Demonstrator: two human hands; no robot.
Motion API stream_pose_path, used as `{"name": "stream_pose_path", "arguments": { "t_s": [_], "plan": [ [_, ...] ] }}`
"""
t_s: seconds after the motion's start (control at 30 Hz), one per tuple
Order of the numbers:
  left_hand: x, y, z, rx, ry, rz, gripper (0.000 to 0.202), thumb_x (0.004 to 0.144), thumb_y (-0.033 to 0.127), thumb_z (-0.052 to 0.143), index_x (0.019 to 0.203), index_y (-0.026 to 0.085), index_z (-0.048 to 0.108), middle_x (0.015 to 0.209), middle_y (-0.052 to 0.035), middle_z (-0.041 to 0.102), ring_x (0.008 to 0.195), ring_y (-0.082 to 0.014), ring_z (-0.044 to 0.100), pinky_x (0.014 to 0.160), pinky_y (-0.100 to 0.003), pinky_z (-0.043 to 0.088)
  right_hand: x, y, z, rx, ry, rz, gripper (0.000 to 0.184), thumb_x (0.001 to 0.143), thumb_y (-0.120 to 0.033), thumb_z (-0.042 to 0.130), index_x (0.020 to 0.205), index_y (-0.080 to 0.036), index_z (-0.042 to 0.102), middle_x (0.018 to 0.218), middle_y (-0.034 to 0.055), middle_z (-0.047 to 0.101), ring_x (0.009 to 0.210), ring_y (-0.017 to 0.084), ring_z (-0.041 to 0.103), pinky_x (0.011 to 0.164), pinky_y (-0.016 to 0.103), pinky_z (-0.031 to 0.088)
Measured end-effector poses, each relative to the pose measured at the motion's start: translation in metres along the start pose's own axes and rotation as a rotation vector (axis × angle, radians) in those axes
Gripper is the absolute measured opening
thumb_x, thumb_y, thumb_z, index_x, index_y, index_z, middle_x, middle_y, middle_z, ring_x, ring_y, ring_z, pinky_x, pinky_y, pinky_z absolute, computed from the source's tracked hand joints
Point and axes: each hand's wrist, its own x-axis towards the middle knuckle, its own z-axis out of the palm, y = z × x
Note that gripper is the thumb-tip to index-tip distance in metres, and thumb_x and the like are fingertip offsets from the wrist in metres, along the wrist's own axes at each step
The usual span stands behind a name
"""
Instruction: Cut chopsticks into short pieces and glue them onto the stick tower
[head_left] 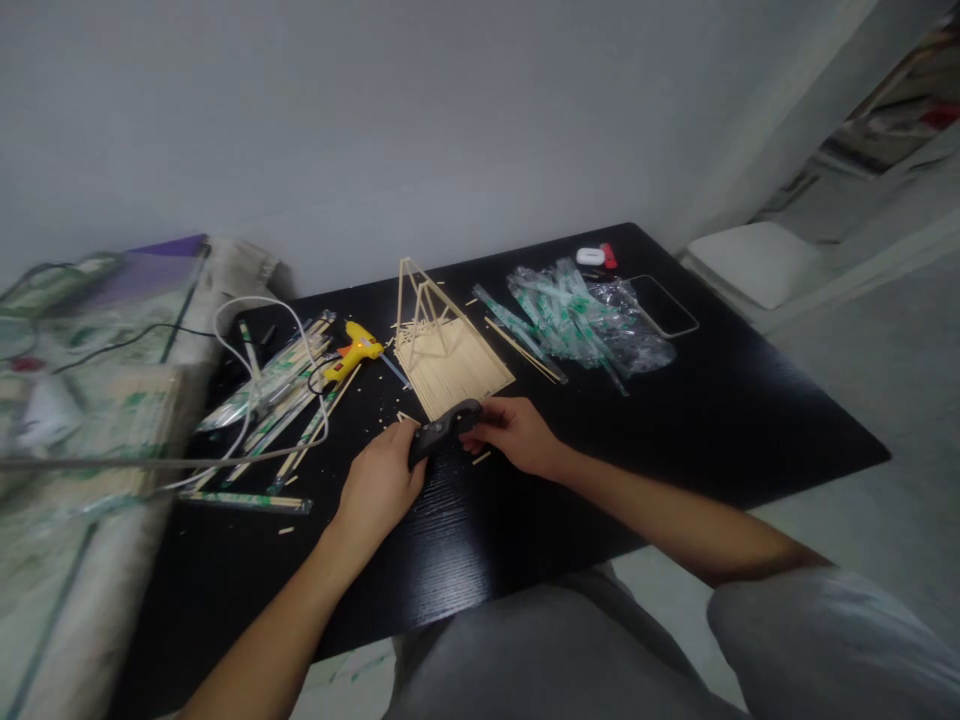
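My left hand [384, 475] is closed round the grip of a black hand tool [442, 432] with a curved head; its exact kind does not show. Closed at the curved end is my right hand [517, 435], its fingertips partly hidden by the tool. Just beyond both hands lies a flat panel of pale wooden sticks [472, 368] side by side. A slanted stick frame [426, 310] rises from the panel's far left part. Left of it a yellow glue gun [352, 352] rests on its side, a glue stick at its end.
Wrapped chopsticks [262, 440] and a white cable [247, 300] spread over the left side of the black table [570, 520]. Torn plastic wrappers [562, 315], a phone [660, 305] and a white case [590, 257] lie at the right. A white stool [754, 262] stands beyond the table.
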Motion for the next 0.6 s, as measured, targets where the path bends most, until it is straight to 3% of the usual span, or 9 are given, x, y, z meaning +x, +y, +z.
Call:
{"name": "stream_pose_path", "arguments": {
  "t_s": [0.33, 0.6],
  "plan": [
    [-0.0001, 0.0023, -0.0057, 0.087, -0.066, -0.049, 0.014, 0.092, 0.017, 0.052, 0.104, 0.02, 0.058, 0.099, -0.0082, 0.071, 0.087, -0.0248, 0.071, 0.075, -0.033, 0.052, -0.002, 0.0039, 0.0008, -0.003, 0.0, -0.01, 0.034, 0.073, -0.047, 0.084, 0.081, -0.016, 0.073, 0.071, 0.0021, 0.073, 0.064, 0.016, 0.068, 0.066, 0.029, 0.057],
    [0.0015, 0.0025, -0.0053, 0.069, -0.052, -0.031, 0.015, 0.092, 0.017, 0.05, 0.105, 0.02, 0.057, 0.101, -0.009, 0.071, 0.09, -0.0263, 0.07, 0.077, -0.035, 0.052, -0.0008, 0.0035, 0.0005, 0.01, -0.005, -0.014, 0.034, 0.072, -0.047, 0.084, 0.081, -0.016, 0.073, 0.069, 0.0013, 0.071, 0.062, 0.015, 0.067, 0.065, 0.029, 0.057]
  ]
}}
